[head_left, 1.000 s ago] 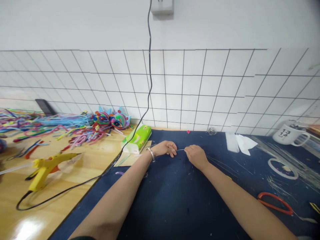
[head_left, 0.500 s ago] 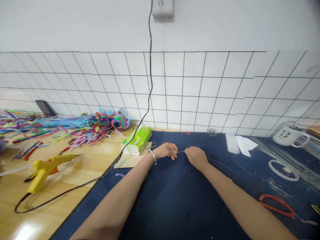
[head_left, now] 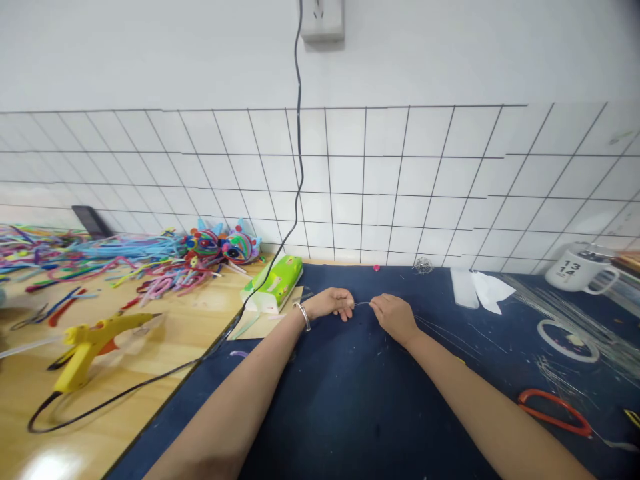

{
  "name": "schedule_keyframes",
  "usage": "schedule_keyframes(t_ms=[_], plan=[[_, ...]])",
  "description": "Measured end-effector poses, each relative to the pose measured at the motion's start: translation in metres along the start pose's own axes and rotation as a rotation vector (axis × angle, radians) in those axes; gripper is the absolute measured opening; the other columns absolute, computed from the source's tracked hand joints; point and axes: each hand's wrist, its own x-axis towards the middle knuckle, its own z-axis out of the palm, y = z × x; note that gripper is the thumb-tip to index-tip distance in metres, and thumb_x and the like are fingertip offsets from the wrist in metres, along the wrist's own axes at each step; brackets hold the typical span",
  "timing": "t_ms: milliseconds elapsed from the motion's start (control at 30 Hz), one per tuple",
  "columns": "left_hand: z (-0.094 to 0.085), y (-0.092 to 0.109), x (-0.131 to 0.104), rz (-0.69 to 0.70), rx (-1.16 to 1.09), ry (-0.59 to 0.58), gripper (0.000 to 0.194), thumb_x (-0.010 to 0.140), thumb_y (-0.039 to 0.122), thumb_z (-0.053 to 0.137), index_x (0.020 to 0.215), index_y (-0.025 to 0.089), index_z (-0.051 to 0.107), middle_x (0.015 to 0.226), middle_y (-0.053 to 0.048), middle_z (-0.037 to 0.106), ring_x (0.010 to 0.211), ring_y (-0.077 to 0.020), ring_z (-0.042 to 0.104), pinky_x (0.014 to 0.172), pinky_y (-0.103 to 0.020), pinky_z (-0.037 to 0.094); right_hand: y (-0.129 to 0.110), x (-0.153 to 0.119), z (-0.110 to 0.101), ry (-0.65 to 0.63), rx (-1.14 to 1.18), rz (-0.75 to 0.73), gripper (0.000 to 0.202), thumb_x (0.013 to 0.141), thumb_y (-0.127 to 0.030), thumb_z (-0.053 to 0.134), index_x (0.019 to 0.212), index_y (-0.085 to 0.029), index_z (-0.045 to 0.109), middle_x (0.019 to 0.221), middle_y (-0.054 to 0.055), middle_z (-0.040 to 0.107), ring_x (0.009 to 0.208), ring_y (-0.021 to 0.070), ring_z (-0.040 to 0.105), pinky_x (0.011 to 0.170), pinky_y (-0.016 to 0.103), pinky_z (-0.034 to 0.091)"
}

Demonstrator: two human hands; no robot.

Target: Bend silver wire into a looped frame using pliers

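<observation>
Thin pale wire (head_left: 362, 304) runs in a slight arc across the short gap between my two hands. My left hand (head_left: 334, 303), with a silver bangle on the wrist, pinches its left end between thumb and fingers. From the other side my right hand (head_left: 394, 316) grips it with closed fingers, knuckles up. Long strands trail out behind the right hand over the dark blue mat (head_left: 345, 413). Whether one wire or several lie in the fingers is too fine to tell.
At left lie a yellow glue gun (head_left: 83, 347), a black cord (head_left: 165, 370) and colourful pipe cleaners (head_left: 130, 247). A green tissue pack (head_left: 280, 283) stands behind my left hand. To the right are orange-handled pliers or scissors (head_left: 555, 412), a tape ring (head_left: 567, 341), loose wires (head_left: 575, 313) and a mug (head_left: 575, 270).
Both hands keep their hold on the wire with hardly any movement. The wire's arc between them looks slightly different, and the camera view has tilted a little.
</observation>
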Motion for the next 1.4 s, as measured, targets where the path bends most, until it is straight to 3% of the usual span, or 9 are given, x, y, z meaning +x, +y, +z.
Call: schedule_keyframes(t_ms=[733,1000,1400], plan=[[0.008,-0.003,0.002,0.035,-0.025,0.016,0.031,0.074,0.041,0.056,0.083,0.012,0.056,0.073,-0.006,0.065,0.061,-0.0121,0.060,0.057,-0.022,0.041,0.001,-0.001,0.001,-0.011,0.007,-0.012,0.030,0.090,-0.029,0.033,0.084,-0.018,0.061,0.076,0.006,0.060,0.076,0.0151,0.053,0.071,0.025,0.034],[0.005,0.006,-0.002,0.015,0.009,-0.016,0.032,0.077,0.042,0.051,0.085,0.012,0.059,0.075,-0.008,0.067,0.062,-0.0130,0.062,0.056,-0.021,0.040,-0.002,0.000,-0.004,-0.006,-0.025,-0.050,0.031,0.090,-0.029,0.033,0.080,-0.018,0.060,0.073,0.006,0.058,0.075,0.0161,0.051,0.070,0.026,0.032],[0.018,0.004,0.006,0.003,0.163,0.098,0.025,0.076,0.034,0.051,0.082,0.011,0.058,0.073,-0.007,0.066,0.057,-0.0131,0.062,0.054,-0.022,0.046,-0.003,0.000,-0.004,0.027,-0.082,-0.069,0.029,0.090,-0.027,0.034,0.079,-0.017,0.060,0.073,0.006,0.056,0.074,0.0159,0.049,0.070,0.026,0.031]])
